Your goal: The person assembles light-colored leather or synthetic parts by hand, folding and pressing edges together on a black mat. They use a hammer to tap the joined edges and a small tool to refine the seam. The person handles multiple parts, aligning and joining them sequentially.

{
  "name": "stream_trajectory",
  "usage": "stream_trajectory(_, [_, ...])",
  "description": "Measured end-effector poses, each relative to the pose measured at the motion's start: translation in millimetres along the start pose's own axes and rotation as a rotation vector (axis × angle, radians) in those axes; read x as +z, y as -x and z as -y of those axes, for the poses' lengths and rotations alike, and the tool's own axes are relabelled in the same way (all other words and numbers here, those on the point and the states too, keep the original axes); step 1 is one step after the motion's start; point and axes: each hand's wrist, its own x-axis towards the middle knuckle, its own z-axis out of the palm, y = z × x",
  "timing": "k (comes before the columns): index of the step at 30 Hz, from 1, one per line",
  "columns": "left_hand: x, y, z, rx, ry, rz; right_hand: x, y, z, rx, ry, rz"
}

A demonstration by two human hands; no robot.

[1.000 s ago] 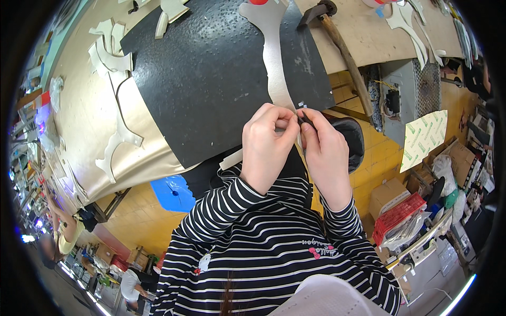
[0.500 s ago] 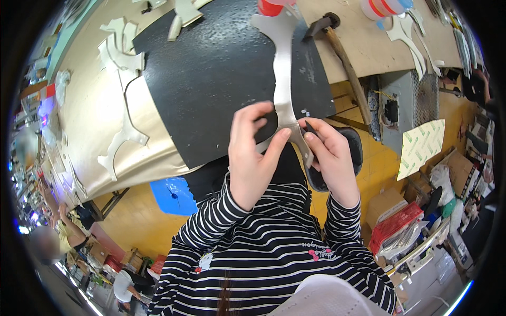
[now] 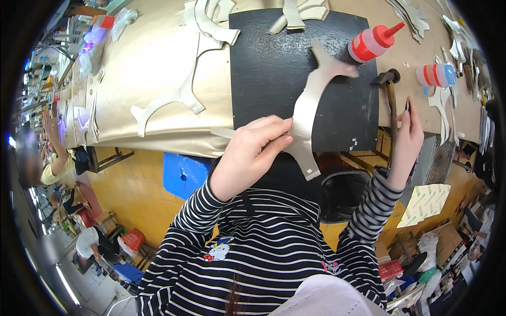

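Pinched in my left hand [image 3: 258, 150] is a pale, flat, branching shoe-upper piece [image 3: 308, 108], probably leather. Its long arm reaches over the black board [image 3: 269, 79]. One short end with a small white mark hangs past the board's near edge. My right hand [image 3: 409, 134] is off to the right, beyond the hammer [image 3: 391, 100], apart from the piece. Between its thumb and fingers is a small dark pointed tool [image 3: 407, 106], mostly hidden, so its kind is unclear.
A red-capped squeeze bottle [image 3: 369, 43] lies tilted at the board's far right. Another bottle with a blue cap [image 3: 436, 76] stands further right. More pale cut pieces [image 3: 174, 102] lie left on the gold-coloured sheet. A blue stool [image 3: 184, 174] stands below the table.
My right hand has left the pale piece and moved right with the dark tool. My left hand now pinches the piece, which has tilted. The whole view has shifted, showing more bench.
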Motion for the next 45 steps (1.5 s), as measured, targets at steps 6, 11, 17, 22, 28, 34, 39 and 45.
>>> stream_trajectory(6, [-24, 11, -7, 0.093, -0.137, -0.036, 12, -10, 13, -0.511, 0.196, -0.192])
stream_trajectory(11, [-38, 15, -10, 0.200, -0.274, 0.120, 18, 57, 96, -0.874, -0.127, 0.313])
stream_trajectory(17, [-52, 16, -2, 0.276, -0.346, 0.050, 52, 71, 137, -0.851, -0.207, 0.765])
stream_trajectory(22, [-49, -8, 24, 0.255, -0.420, -0.062, 79, 74, 138, -0.702, -0.172, 0.643])
stream_trajectory(28, [-28, -20, 72, 0.274, -0.615, -0.344, 94, 61, 110, -0.739, 0.011, 0.279])
stream_trajectory(34, [-8, 6, 90, 0.197, -0.530, -0.417, 91, 81, 96, -0.786, -0.014, 0.497])
stream_trajectory(39, [2, 7, 91, 0.157, -0.567, -0.444, 108, 95, 110, -0.876, 0.188, 0.399])
stream_trajectory(45, [5, 7, 89, 0.103, -0.517, -0.435, 116, 109, 125, -0.765, 0.411, 0.356])
